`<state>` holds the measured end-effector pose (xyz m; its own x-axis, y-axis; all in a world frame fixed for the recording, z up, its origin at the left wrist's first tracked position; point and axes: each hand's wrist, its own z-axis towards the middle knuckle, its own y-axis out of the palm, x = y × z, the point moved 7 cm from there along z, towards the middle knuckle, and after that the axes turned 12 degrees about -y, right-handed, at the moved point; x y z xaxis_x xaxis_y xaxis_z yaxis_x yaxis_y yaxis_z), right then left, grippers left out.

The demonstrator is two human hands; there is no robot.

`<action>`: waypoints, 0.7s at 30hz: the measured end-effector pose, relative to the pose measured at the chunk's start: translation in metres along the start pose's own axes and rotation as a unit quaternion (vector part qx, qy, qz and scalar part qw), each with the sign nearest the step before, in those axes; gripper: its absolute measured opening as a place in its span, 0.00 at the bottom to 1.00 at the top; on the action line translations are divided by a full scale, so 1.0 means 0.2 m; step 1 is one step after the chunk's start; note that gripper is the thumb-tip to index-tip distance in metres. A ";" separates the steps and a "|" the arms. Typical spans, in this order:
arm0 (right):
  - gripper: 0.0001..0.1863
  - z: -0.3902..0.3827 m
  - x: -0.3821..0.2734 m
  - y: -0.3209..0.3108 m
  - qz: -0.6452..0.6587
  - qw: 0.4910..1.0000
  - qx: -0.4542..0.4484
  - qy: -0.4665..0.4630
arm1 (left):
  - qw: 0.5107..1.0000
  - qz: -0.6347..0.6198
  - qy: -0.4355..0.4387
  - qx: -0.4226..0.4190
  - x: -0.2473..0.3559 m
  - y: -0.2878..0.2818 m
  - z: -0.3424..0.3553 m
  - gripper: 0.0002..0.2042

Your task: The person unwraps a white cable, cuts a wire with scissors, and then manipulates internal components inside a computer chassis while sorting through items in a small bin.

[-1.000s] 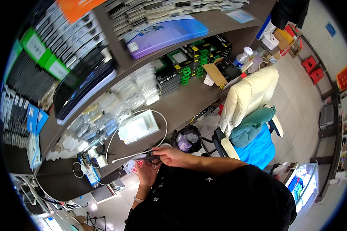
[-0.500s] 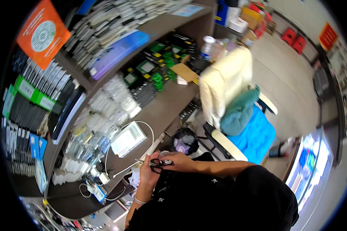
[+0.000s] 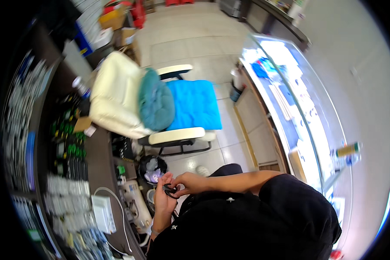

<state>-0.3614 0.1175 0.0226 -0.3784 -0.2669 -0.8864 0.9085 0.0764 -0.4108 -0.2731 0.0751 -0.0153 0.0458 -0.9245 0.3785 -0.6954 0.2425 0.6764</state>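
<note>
While in right hand's (image 3: 193, 183) pinch, left hand's (image 3: 162, 202) grip unclear, scissors (image 3: 170, 190) now more hidden

White box (image 3: 103, 214) on brown desk (image 3: 100, 158)

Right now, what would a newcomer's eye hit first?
Likely the bright blue cushion on the cream chair, upper centre, then the glowing glass display case to its right. Lower centre, black scissors sit between the left hand and right hand.
</note>
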 end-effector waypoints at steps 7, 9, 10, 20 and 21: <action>0.16 -0.70 0.25 -0.53 -0.024 0.955 0.256 0.146 | 0.972 0.207 -0.107 -0.010 -0.30 0.55 0.35 0.22; 0.16 -1.05 0.42 -0.73 -0.058 0.916 0.354 0.180 | 0.960 0.234 -0.152 -0.012 -0.43 0.70 0.48 0.26; 0.16 -1.24 0.51 -0.81 -0.027 0.897 0.385 0.217 | 0.954 0.242 -0.176 -0.019 -0.50 0.75 0.56 0.26; 0.14 -2.63 0.83 -1.35 0.103 0.649 0.647 0.387 | 0.906 0.305 -0.278 -0.098 -1.12 1.72 1.12 0.19; 0.15 -2.67 0.83 -1.36 0.105 0.642 0.658 0.380 | 0.902 0.319 -0.273 -0.105 -1.15 1.81 1.15 0.19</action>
<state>-0.7656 0.5646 -0.1273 0.2544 0.2000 -0.9462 0.1285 -0.9767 -0.1719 -0.7014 0.3085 -0.0033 -0.7151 -0.5708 0.4035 -0.3026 0.7731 0.5574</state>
